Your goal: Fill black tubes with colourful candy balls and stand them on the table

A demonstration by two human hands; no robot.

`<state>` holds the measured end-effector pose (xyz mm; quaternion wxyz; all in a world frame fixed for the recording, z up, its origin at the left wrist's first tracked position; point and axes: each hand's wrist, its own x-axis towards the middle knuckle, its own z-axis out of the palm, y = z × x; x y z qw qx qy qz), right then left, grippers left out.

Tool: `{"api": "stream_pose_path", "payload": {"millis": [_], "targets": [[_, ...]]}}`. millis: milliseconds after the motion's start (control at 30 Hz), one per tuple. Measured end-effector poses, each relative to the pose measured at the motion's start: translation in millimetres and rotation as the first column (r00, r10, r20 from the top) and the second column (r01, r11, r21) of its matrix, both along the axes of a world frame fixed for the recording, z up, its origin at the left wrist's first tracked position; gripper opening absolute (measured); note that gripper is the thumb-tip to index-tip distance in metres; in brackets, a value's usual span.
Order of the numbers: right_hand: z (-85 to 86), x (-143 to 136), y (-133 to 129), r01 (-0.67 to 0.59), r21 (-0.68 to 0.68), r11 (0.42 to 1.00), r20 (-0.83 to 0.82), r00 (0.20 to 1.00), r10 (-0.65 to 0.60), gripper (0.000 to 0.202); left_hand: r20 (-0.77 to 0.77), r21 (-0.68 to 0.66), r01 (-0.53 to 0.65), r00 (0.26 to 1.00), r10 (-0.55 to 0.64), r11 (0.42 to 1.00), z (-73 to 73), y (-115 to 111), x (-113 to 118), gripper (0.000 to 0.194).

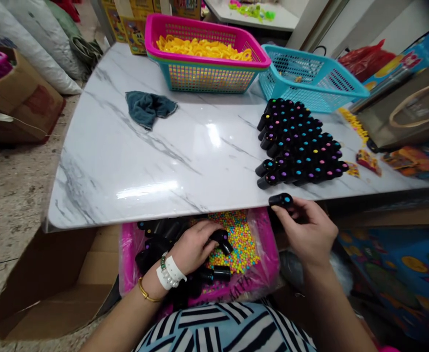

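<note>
At the table's front edge my right hand (310, 230) pinches a short black tube (280, 200) with a blue dot on its end. My left hand (194, 247) is down in a pink basket (271, 244), its fingers closed around a black tube with a purple dot (220, 235). Small multicoloured beads (238, 239) fill the basket's right part, and more loose black tubes (163, 239) lie at its left and front. A tight block of standing black tubes (298, 142), with coloured dots on top, is on the table just beyond my right hand.
On the marble-patterned table (156, 161) lies a dark cloth (149, 108). Behind are a pink basket of yellow rings (207, 49) and a blue basket (310, 78). A paper bag (401, 112) stands at the right. An open cardboard box (53, 293) sits below, at the left.
</note>
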<state>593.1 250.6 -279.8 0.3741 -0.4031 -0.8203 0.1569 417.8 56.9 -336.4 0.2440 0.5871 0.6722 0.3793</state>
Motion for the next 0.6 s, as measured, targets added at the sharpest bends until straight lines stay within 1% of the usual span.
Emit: {"api": "stream_pose_path", "payload": {"millis": [67,133,167,233,267,300,333,367,433,467,500,533,600], "targets": [[-2.6,-7,13,-0.011,0.062,0.998,0.029,1.000,0.009,0.023,0.013,0.005,-0.019,1.000,0.019,1.000,-0.1,1,0,0.034],[-4.3,-10,19,-0.028,0.127,0.991,0.038,0.999,0.023,0.021,0.028,0.007,-0.047,0.999,0.046,0.999,-0.2,2,0,0.033],[-4.8,-10,17,-0.035,0.157,0.987,0.031,0.999,0.031,0.022,0.036,0.007,-0.063,0.997,0.063,0.998,-0.3,2,0,0.032],[-6.3,-8,6,-0.077,0.181,0.980,0.008,0.997,0.077,0.022,0.056,-0.004,-0.094,0.994,0.094,0.996,-0.5,2,0,0.030],[-7.8,-7,-4,-0.118,0.162,0.980,-0.004,0.993,0.121,0.020,0.067,-0.012,-0.107,0.992,0.107,0.994,-0.5,2,0,0.030],[-10.0,-6,-16,-0.179,0.112,0.977,-0.005,0.983,0.181,0.016,0.079,-0.019,-0.119,0.990,0.120,0.993,-0.3,2,0,0.030],[-13.1,-6,-29,-0.259,0.032,0.965,0.004,0.966,0.259,0.009,0.092,-0.026,-0.127,0.987,0.129,0.992,0.0,2,0,0.030],[-17.2,-7,-42,-0.348,-0.068,0.935,0.015,0.937,0.350,0.007,0.103,-0.032,-0.125,0.986,0.128,0.992,0.3,2,0,0.029],[-27.6,-11,-63,-0.494,-0.275,0.825,0.016,0.856,0.517,0.024,0.106,-0.041,-0.114,0.987,0.117,0.993,0.9,3,1,0.028],[-33.4,-13,-70,-0.537,-0.349,0.768,0.011,0.817,0.576,0.030,0.094,-0.052,-0.100,0.990,0.104,0.994,0.9,3,2,0.028],[-39.2,-15,-73,-0.562,-0.388,0.731,0.010,0.790,0.613,0.031,0.072,-0.066,-0.083,0.993,0.088,0.994,0.7,3,3,0.029],[-44.4,-17,-73,-0.575,-0.395,0.716,0.019,0.775,0.632,0.031,0.041,-0.085,-0.067,0.997,0.071,0.994,0.3,3,3,0.031],[-52.1,-18,-65,-0.593,-0.335,0.732,0.106,0.748,0.655,0.030,-0.057,-0.139,-0.046,0.998,0.039,0.989,-0.7,2,4,0.035]]}}
